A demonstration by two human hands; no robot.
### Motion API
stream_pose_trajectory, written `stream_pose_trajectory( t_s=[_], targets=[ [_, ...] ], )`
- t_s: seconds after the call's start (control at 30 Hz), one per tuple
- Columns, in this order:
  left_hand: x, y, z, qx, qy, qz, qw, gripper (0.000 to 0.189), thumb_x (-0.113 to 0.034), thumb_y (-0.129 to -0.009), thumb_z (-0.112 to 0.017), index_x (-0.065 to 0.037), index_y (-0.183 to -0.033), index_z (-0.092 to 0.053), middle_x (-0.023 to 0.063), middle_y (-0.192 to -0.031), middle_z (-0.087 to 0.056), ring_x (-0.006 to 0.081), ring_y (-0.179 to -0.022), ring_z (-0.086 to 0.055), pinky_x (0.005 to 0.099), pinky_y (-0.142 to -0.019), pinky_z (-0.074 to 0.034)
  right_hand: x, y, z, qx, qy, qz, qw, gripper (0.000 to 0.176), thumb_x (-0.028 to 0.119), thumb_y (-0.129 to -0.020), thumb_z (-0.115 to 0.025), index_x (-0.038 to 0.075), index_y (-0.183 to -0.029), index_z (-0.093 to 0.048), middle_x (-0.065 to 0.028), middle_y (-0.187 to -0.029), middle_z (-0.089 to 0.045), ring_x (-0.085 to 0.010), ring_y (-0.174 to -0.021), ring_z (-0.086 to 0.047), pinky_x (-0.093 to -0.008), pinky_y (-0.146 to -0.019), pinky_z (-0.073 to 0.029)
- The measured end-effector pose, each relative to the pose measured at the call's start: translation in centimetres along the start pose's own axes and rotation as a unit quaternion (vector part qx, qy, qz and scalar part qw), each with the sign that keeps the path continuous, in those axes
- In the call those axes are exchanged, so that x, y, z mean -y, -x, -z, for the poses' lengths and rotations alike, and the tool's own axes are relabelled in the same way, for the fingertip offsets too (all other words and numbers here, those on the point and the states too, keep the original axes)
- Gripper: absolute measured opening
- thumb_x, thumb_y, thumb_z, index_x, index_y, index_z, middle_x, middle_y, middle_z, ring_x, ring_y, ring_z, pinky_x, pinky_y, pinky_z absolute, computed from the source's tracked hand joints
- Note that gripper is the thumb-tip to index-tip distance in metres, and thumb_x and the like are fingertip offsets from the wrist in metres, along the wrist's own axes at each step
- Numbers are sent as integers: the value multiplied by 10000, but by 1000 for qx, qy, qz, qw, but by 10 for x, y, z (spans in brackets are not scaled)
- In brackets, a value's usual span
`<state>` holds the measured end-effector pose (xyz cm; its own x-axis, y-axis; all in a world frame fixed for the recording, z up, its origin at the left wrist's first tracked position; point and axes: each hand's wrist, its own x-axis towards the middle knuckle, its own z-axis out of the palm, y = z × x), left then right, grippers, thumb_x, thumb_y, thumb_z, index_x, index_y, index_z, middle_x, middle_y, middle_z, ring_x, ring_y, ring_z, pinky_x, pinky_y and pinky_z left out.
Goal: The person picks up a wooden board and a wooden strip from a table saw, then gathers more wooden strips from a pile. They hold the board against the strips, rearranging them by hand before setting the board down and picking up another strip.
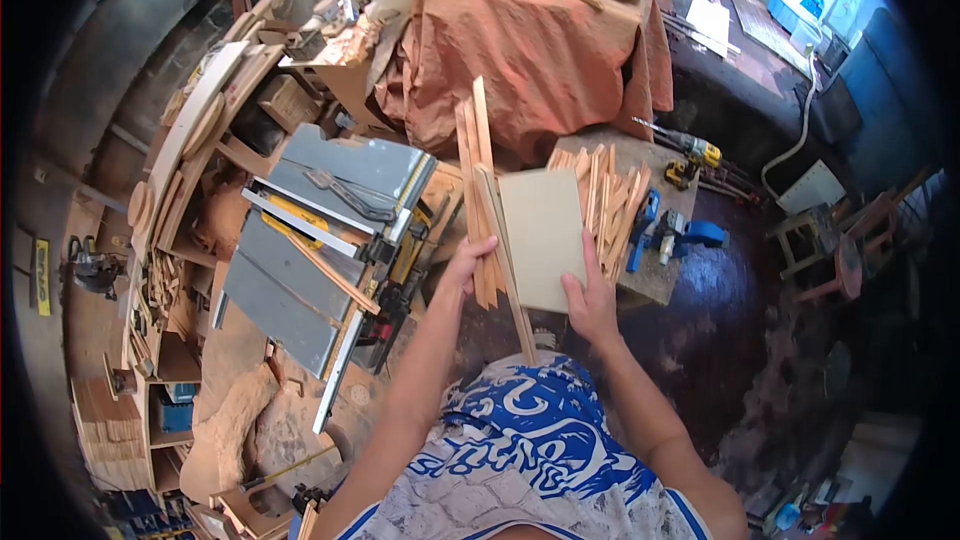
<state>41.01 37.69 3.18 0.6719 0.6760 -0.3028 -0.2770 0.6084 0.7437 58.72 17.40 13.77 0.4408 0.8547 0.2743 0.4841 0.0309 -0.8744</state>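
My left hand [472,262] is wrapped round several thin wooden strips [482,195] that stand up and fan out a little at the top. A flat beige board [543,238] is in my right hand [593,300], gripped at its right edge with the thumb on its face. The board's left edge lies beside a long strip that runs down toward my lap. More wooden strips [618,202] lie on the low bench behind and to the right of the board.
A grey table saw [290,275] stands at the left. Blue tools [648,225] lie on the low bench [655,285], with a yellow drill [703,152] beyond. An orange-brown cover [520,50] drapes a pile ahead. Stools [800,245] stand at the right.
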Motion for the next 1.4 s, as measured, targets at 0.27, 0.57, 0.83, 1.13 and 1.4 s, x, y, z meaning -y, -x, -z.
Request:
stream_pose_trajectory(
  t_s=[0.27,0.57,0.83,1.13,1.4],
  targets=[
    [2,22,15,4,37,31,999,495,-185,-950,-693,40,-1361,-533,172,-1146,-707,294,-984,-739,437,-864,-636,8,-17,-23,-24,-3,13,1000,720,115,-957,-584,128,-1620,-304,-270,-1325,-643,-437,-1106,-686,-445,-917,-553],
    [8,81,51,33,55,78,995,557,-182,-935,-704,40,-1401,-495,172,-1198,-684,281,-1034,-721,420,-896,-617,38,39,-66,-17,-1,-67,998,730,105,-957,-571,123,-1628,-283,-264,-1320,-654,-383,-1159,-689,-389,-955,-546],
    [0,104,52,34,59,65,996,561,-179,-928,-709,30,-1404,-498,184,-1217,-682,284,-1042,-722,419,-901,-620,54,61,-78,-43,-22,-77,996,726,118,-970,-570,92,-1628,-265,-259,-1328,-654,-359,-1175,-688,-378,-974,-532],
    [23,85,39,-16,55,54,997,549,-170,-938,-691,45,-1402,-494,190,-1222,-682,296,-1086,-710,431,-951,-599,18,40,-52,6,-29,-76,997,736,121,-964,-567,128,-1633,-262,-260,-1289,-674,-386,-1124,-704,-394,-933,-555],
    [43,38,-3,-36,57,43,997,482,-162,-959,-667,47,-1369,-524,191,-1186,-698,298,-1039,-728,431,-915,-617,-22,-5,7,43,-21,-96,994,738,148,-964,-566,153,-1636,-260,-270,-1290,-667,-416,-1125,-691,-423,-944,-548]
  ],
)
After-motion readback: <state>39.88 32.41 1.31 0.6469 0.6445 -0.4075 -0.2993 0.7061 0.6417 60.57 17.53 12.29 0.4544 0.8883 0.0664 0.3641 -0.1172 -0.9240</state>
